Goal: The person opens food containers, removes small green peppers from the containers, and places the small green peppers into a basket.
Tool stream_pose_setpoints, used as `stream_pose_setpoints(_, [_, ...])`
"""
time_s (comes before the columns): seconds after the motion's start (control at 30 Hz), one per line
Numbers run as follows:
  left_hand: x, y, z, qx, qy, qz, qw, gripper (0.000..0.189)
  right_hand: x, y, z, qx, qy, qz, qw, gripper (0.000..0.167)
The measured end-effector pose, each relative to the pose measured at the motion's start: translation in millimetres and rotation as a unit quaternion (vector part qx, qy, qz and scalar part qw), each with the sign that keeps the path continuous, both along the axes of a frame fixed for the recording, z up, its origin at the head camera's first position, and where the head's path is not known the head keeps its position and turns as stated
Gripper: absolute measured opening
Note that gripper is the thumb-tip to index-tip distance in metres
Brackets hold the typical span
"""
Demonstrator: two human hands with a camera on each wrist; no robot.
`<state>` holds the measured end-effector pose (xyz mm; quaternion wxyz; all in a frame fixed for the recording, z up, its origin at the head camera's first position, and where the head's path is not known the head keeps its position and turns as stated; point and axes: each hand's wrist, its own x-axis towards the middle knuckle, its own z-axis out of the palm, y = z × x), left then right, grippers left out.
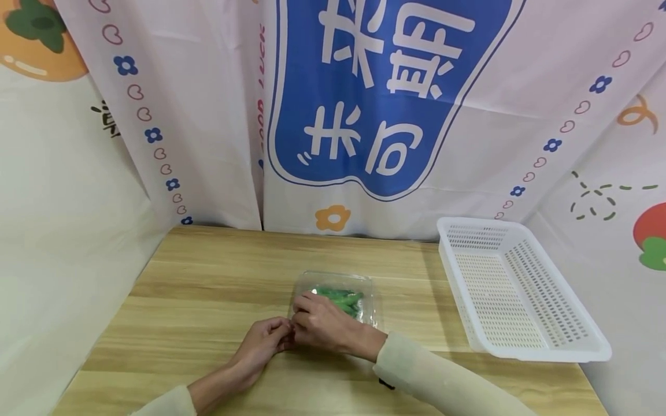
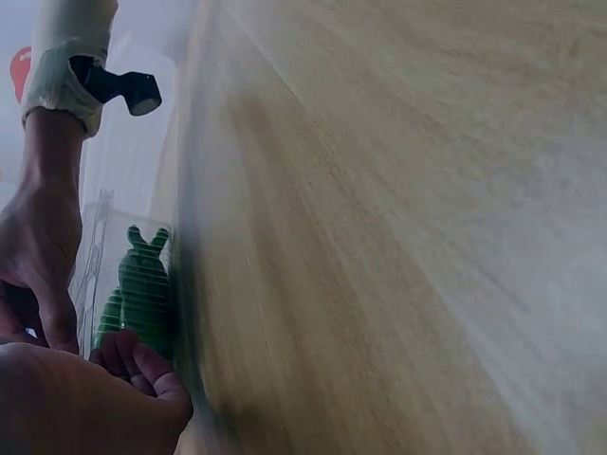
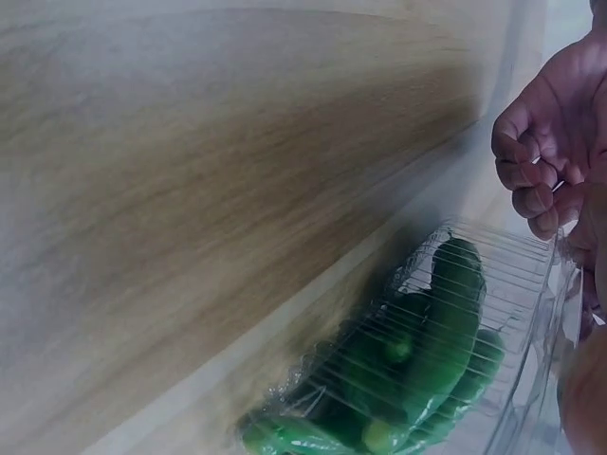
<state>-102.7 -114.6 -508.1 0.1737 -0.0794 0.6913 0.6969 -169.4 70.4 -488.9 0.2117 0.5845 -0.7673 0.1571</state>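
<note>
A clear plastic box (image 1: 333, 278) with several long green vegetables (image 1: 346, 299) inside sits near the middle of the wooden table. At its near left corner, my left hand (image 1: 262, 346) pinches the edge between thumb and curled fingers. My right hand (image 1: 328, 323) reaches across the front of the box and grips the same corner, its fingertips close beside the left ones. The right wrist view shows the ribbed wall of the box (image 3: 531, 379) with the glossy vegetables (image 3: 455, 313) behind it. The right hand covers part of the box from above.
A white perforated plastic basket (image 1: 470, 315) stands at the table's right side. Printed cloth (image 1: 218, 144) hangs behind the wooden table (image 1: 208, 277) and along both sides. A black device (image 2: 123, 87) is strapped at the right sleeve cuff.
</note>
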Motion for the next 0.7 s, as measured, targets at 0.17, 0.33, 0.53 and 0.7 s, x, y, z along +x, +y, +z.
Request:
stream_pose_setpoints(0.17, [0.1,3.8,-0.3,0.016,-0.003,-0.005,0.9999,0.021,1.0,5,-1.7,-0.009,-0.007,0.002,0.9999,0.005])
stream_pose_setpoints(0.33, [0.7,3.1,-1.5,0.023,-0.008,-0.019,0.9995,0.021,0.3,7,0.5,-0.035,0.006,0.013,0.9993,0.005])
stream_pose_setpoints(0.53, [0.4,-3.0,-0.6,0.026,-0.014,-0.016,0.9994,0.024,-6.4,3,12.0,-0.093,-0.005,0.017,0.9955,0.015])
stream_pose_setpoints(0.7, [-1.7,-3.9,1.7,0.029,-0.010,-0.022,0.9993,0.025,-7.2,4,11.1,-0.074,0.001,0.012,0.9972,0.012])
